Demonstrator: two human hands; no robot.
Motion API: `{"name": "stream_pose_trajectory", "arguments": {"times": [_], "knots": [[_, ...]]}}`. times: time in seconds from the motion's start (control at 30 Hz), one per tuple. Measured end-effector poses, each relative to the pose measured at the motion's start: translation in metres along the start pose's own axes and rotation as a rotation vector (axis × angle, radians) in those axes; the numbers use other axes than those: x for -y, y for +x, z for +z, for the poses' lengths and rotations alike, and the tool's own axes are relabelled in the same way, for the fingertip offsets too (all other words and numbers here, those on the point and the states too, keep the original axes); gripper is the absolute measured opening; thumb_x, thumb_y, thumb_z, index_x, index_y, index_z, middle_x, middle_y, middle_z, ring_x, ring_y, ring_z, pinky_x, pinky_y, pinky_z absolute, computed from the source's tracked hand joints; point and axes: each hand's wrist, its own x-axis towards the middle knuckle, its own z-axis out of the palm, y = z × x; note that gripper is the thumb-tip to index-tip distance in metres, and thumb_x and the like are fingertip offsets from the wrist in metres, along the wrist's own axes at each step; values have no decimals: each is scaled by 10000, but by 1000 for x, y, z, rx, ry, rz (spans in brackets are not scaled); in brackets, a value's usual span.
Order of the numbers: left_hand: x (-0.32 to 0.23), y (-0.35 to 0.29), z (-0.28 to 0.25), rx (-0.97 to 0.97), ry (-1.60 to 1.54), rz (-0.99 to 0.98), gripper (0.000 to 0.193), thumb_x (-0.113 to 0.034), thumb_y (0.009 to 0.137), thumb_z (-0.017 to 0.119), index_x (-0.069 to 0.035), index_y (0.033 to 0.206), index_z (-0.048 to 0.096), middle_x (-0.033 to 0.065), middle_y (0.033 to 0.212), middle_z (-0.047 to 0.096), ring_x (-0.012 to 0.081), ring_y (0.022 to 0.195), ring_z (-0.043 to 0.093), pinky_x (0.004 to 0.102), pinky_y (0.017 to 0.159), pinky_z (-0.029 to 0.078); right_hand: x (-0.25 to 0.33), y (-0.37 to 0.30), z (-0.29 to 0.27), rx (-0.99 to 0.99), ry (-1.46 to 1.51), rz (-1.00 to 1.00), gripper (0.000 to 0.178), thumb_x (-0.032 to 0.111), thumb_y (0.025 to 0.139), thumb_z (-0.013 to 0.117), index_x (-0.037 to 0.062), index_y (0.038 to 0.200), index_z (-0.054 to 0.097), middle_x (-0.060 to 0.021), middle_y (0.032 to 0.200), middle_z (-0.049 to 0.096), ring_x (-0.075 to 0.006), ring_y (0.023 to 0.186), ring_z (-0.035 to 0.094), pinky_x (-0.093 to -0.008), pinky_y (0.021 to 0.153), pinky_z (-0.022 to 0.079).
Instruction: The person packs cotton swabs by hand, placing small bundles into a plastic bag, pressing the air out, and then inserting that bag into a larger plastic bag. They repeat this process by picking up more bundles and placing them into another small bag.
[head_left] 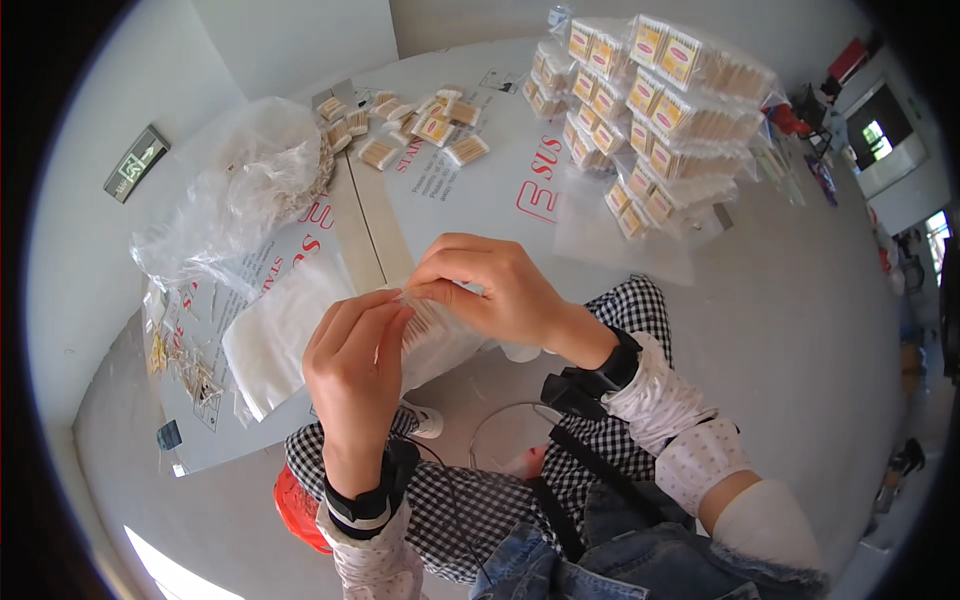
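Observation:
In front of me, at the table's near edge, is a clear plastic bag of cotton swabs [428,335]. The fingertips of my left hand [350,370] pinch its upper edge. My right hand [500,290] pinches the same edge from the other side, thumb and forefinger close to the left fingertips. Thin wooden sticks show through the film below my fingers. To the left of the bag lies a pile of white plastic sheets or bags [270,350], partly behind my left hand.
Small labelled swab packs [435,125] lie scattered at the far middle of the table. A large clear sack [235,195] slumps at the left. Bagged swab packs [670,110] are stacked high at the back right. Loose swabs [195,375] lie near the left edge.

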Motion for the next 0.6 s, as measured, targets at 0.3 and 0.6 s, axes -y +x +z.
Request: {"name": "stream_pose_trajectory", "arguments": {"times": [0.3, 0.6], "knots": [[5, 8, 6, 116, -156, -188, 126, -3, 779, 731, 1, 872, 646, 96, 928, 706, 244, 772, 671, 331, 696, 536, -10, -9, 1, -88, 89, 139, 65, -35, 839, 648, 6, 888, 638, -63, 825, 633, -155, 716, 607, -282, 640, 490], [-7, 22, 14, 91, -18, -119, 138, -43, 731, 764, -31, 850, 697, 87, 816, 671, 259, 760, 629, 348, 666, 501, -5, -8, -4, -113, -44, 19, 67, -31, 848, 634, 6, 903, 621, -89, 843, 623, -224, 715, 606, -304, 627, 491]]}}
